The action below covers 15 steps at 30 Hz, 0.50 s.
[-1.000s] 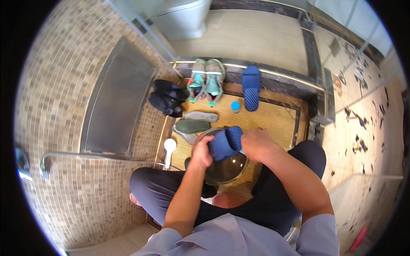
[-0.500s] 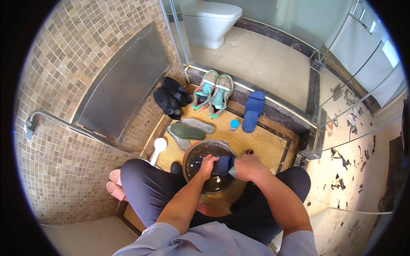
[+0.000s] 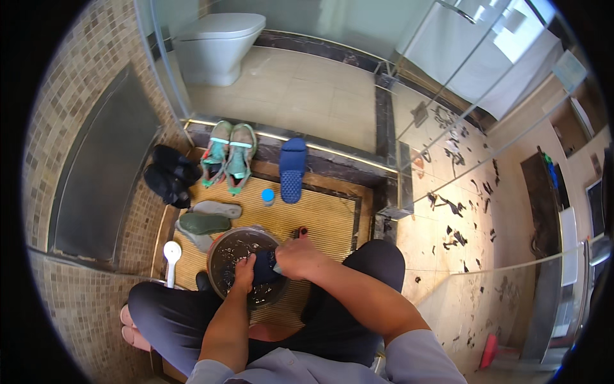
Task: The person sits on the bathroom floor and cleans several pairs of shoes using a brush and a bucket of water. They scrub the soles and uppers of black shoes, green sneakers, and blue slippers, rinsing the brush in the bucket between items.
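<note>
Head view: both hands' fingers (image 3: 246,272) grip a dark blue shoe (image 3: 263,269) inside the basin (image 3: 220,256).

dark blue slipper (image 3: 264,269): lowered from chest height into the round dark metal basin of water (image 3: 246,265) | left hand (image 3: 244,272) and right hand (image 3: 299,257): dropped with it, now gripping it inside the basin | view: tilted further up, white toilet (image 3: 217,45) now fully visible
</note>
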Available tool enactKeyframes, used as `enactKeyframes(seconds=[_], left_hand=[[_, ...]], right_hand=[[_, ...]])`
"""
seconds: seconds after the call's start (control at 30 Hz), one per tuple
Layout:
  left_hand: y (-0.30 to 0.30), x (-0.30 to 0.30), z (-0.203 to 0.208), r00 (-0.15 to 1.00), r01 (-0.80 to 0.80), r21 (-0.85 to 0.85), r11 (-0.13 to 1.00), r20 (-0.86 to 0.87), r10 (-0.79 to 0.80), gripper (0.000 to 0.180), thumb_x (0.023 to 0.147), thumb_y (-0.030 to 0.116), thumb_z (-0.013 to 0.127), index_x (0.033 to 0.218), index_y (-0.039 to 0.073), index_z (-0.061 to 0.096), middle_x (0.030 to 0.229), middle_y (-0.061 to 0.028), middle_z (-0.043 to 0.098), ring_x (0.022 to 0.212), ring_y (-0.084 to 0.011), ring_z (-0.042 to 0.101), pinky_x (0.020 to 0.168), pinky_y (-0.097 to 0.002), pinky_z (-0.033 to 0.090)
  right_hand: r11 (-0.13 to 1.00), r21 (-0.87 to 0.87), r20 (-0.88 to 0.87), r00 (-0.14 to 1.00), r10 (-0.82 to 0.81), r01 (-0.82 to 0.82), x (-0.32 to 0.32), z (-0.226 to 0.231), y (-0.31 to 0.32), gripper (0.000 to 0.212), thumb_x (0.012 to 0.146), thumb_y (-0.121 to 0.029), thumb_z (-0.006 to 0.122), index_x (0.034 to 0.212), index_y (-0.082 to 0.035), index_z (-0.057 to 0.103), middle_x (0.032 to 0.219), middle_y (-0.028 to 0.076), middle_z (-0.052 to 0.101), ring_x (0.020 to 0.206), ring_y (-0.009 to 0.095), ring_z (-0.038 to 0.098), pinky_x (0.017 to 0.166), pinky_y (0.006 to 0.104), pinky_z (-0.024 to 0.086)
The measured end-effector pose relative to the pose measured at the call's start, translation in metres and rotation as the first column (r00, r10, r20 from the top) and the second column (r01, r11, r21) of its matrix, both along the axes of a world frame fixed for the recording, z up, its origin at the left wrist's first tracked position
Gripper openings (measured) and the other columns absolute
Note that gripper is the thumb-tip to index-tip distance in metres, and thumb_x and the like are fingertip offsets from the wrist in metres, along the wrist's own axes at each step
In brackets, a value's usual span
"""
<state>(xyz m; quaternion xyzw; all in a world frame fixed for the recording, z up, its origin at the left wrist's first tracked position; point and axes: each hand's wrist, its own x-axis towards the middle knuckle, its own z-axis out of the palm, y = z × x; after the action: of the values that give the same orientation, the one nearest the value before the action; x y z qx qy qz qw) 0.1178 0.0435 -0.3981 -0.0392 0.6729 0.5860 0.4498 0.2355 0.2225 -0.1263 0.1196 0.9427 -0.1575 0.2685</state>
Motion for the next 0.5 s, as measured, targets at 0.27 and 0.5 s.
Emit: enactKeyframes(seconds=[0.27,0.5], left_hand=[[0.014,-0.004,-0.011,0.827,0.152,-0.475,0.866,-0.419,-0.375,0.047,0.095,0.035,0.073,0.104,-0.011,0.071,0.099,-0.0275,0.073,0.092,-0.0393,0.071,0.086,-0.0451,0.054],[0.015,-0.012,0.001,0.999,0.005,-0.185,0.983,-0.046,-0.014,0.048,0.094,0.029,0.072,0.122,-0.010,0.067,0.119,-0.0273,0.071,0.106,-0.0383,0.071,0.095,-0.0482,0.055]], right_hand=[[1.000,0.008,0.016,1.000,-0.005,0.005,-0.001,-0.008,-0.001,0.036,0.078,-0.014,0.080,0.112,-0.004,0.076,0.117,0.013,0.074,0.105,0.033,0.072,0.065,0.0560,0.059],[0.997,0.061,-0.023,0.999,-0.040,0.041,0.008,-0.019,0.006,0.031,0.082,-0.019,0.076,0.109,-0.004,0.076,0.112,0.016,0.075,0.105,0.035,0.072,0.077,0.0522,0.059]])
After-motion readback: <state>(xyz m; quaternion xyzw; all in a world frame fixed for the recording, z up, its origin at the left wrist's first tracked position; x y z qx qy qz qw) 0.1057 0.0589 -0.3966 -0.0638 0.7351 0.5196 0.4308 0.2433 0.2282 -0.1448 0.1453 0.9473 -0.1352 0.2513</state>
